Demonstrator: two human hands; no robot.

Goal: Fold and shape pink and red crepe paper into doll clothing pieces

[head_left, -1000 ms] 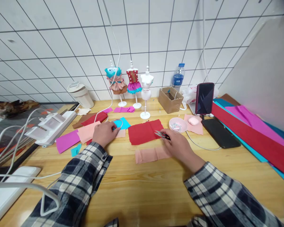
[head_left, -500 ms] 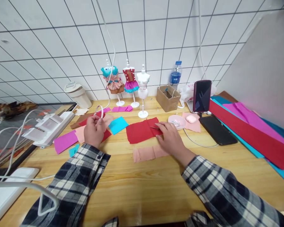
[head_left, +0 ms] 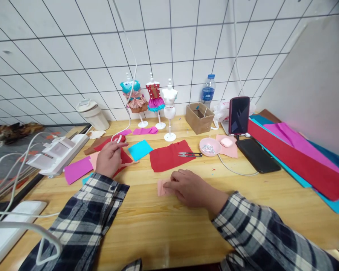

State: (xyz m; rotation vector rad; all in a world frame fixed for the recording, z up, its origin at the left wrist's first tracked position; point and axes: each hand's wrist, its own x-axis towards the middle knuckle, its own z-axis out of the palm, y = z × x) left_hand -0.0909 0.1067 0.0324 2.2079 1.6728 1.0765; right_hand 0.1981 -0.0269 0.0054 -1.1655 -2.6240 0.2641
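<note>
My right hand is closed over a pale pink crepe paper strip, index finger and thumb at its left part; most of the strip is hidden. Thread snips lie on the right end of a red crepe paper piece, just beyond that hand. My left hand has curled fingers over the pile at left. From under it pokes a narrow pink paper piece, seemingly gripped. Around it lie red paper, a blue sheet and a magenta sheet.
Three mini dress forms stand at the back, two of them dressed. A cardboard box, a bottle, a pink bead dish and phones are to the right. A power strip with cables lies left.
My right hand has left the snips on the red paper and moved toward me onto the pink strip. My left hand has lowered slightly, and the pink piece beside it has shifted toward me.
</note>
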